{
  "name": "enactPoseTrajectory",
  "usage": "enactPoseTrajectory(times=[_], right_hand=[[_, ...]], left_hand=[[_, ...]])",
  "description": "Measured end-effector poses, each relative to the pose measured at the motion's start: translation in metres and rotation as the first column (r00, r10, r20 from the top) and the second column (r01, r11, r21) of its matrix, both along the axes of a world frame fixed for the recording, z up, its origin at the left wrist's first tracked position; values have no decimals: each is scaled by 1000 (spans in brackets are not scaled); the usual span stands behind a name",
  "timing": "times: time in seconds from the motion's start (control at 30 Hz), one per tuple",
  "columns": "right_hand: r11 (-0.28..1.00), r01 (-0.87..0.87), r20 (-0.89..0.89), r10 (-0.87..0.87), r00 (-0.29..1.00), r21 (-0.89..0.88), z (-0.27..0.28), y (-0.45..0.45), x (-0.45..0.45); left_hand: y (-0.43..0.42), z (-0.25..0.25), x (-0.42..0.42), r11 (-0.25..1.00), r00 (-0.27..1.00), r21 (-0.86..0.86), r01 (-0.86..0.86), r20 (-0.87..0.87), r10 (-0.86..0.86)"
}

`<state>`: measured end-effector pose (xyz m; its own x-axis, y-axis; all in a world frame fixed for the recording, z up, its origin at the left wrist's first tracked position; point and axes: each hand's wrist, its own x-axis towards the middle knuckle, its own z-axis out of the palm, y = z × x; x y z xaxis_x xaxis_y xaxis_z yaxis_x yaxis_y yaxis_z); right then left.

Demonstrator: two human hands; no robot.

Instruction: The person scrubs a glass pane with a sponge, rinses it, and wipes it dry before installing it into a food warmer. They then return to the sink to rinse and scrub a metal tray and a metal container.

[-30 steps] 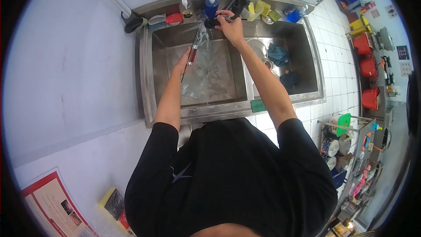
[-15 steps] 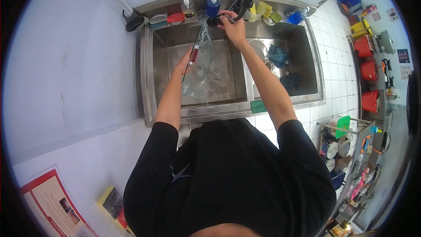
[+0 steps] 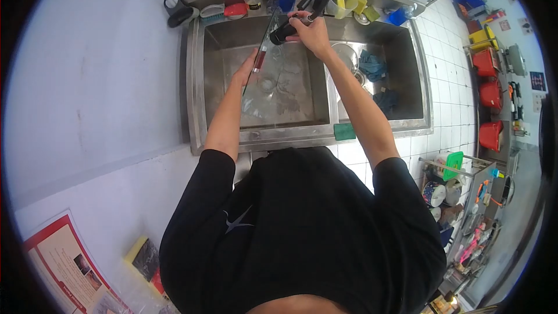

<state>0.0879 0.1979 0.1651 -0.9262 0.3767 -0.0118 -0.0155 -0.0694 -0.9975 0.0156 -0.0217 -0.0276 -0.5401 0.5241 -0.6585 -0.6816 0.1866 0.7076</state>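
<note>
Apparently mid-rinse, with lid [image 3: 261,58] on edge over left basin [image 3: 305,104], not yet set down!
Clamping fingers of right hand [image 3: 311,34] on sprayer [image 3: 280,35]; bracing lid with left hand [image 3: 245,72], finger closure too hidden to tell.

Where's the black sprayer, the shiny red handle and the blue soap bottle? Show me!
Black sprayer [image 3: 283,34]: head view, on its dark spray head.
Red handle [image 3: 260,60]: head view, on the middle of its red part.
Blue soap bottle [image 3: 287,0]: head view, on its body, below the white pump.

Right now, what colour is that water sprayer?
The sprayer is mostly black; the head view shows it best.
</note>
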Motion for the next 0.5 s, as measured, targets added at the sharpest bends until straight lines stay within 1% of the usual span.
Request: enactPoseTrajectory(times=[0.07,0.1,0.17,0.2,0.27,0.4,0.47,0.5], right_hand=[[996,-83,59,84,995,-15,12,-5,10],[996,-86,59,87,994,-16,17,-8,13],[988,-136,84,142,986,-72,23,-11,18],[988,-138,85,144,986,-74,25,-12,20],[981,-143,82,154,985,-129,28,-14,22],[969,-210,107,224,969,-128,29,-13,26],[964,-245,132,258,957,-106,31,-14,29],[962,-249,136,263,955,-109,32,-15,30]], left_hand=[[2,23,9,997,997,-31,-67,-48,65],[0,15,5,997,997,-32,-69,-48,68],[-4,-13,-9,998,999,55,32,14,-33],[-4,-14,-9,998,999,53,30,16,-31],[-3,-18,-8,992,1000,128,6,-17,-4],[-5,8,10,994,998,83,-64,6,64],[-10,16,15,995,999,95,-8,-44,12],[-12,16,17,996,999,93,-13,-40,17]])
